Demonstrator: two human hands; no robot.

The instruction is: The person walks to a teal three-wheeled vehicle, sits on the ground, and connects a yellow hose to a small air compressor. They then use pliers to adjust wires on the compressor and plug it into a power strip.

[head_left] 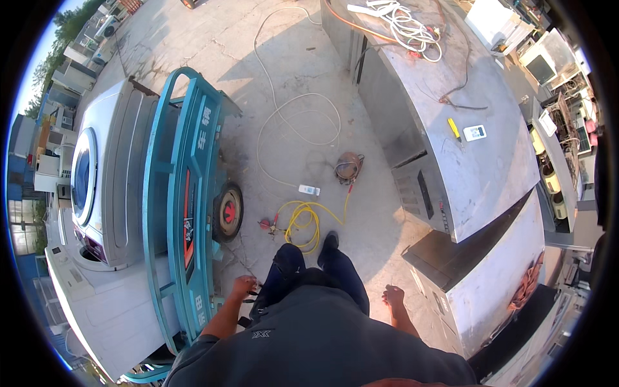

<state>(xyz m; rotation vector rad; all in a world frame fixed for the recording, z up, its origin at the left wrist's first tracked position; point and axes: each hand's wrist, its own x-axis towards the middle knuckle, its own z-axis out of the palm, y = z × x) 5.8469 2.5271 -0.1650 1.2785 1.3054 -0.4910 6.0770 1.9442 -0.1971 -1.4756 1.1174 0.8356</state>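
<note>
My left hand (pixel 244 286) hangs beside my leg with its fingers curled, near the teal cart frame (pixel 203 303). Small dark pieces show at its fingertips, too indistinct to name. On the other side my right hand (pixel 393 295) hangs loosely closed, with nothing visible in it. Just ahead of my shoes lies a coil of yellow hose (pixel 302 222). One end of it runs to a rusty brown round device (pixel 349 168) on the concrete. A white power strip (pixel 309 190) on a long white cord lies next to the coil.
A front-loading washing machine (pixel 106 180) rides on the teal cart, whose wheel (pixel 228 211) stands at my left. To the right is a large metal cabinet (pixel 477 174) bearing a yellow screwdriver (pixel 454 128), a white rectangular device (pixel 474 133) and bundled white cable (pixel 403 26).
</note>
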